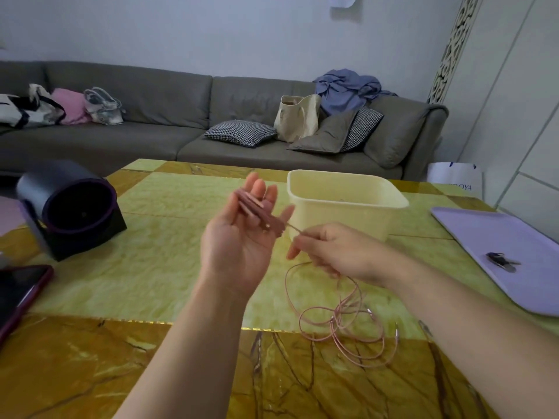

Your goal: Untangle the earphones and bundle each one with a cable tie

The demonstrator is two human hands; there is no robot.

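1. Head view: the left hand (242, 234) is raised palm-up, fingers straight and slightly apart, with a pink coil (260, 211) lying across them.
2. The right hand (335, 252) is just beside it, palm down, thumb and forefinger pinching the cable (332, 323) leading off the coil.
3. The remaining cable drops in loose loops onto the table (136, 282).

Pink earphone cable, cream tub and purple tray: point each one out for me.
Pink earphone cable (335, 323): head view, where the loose loops cross.
Cream tub (348, 214): head view, front wall.
Purple tray (490, 234): head view, bare surface.
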